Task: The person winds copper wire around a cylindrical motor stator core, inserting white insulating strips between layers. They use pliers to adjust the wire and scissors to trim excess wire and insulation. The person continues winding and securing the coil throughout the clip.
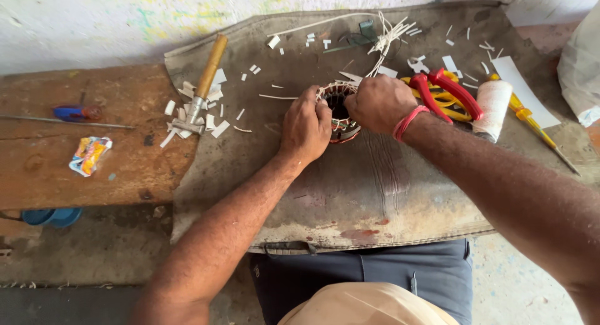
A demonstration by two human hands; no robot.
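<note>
The work surface is a worn grey mat (375, 187) laid over a floor and the edge of a wooden board (81, 150), with a pale paint-flecked wall behind.

Far left of the fingers, on the board, lie a blue-handled screwdriver (75, 112) and a crumpled sweet wrapper (90, 155). Nearer, on the mat, a wooden-handled hammer (203, 84) rests among white insulation paper scraps (215, 126).

The left hand (306, 126) is closed over the left side of the motor stator (340, 115), fingers curled on its rim and steadying it on the mat. The right hand (378, 103) grips the stator's right side, fingertips pressed into the copper windings; what they pinch cannot be determined. White tie cords (384, 37) run up from the stator, beyond the fingers.

Just right of the right hand lie red-and-yellow-handled pliers or cutters (447, 94), a white tape roll (494, 106) and a yellow-handled screwdriver (531, 122).

Judged step: dressing or lacing the windings. The next move calls for a firm hold on the core and careful finger pressure on the coil ends.
</note>
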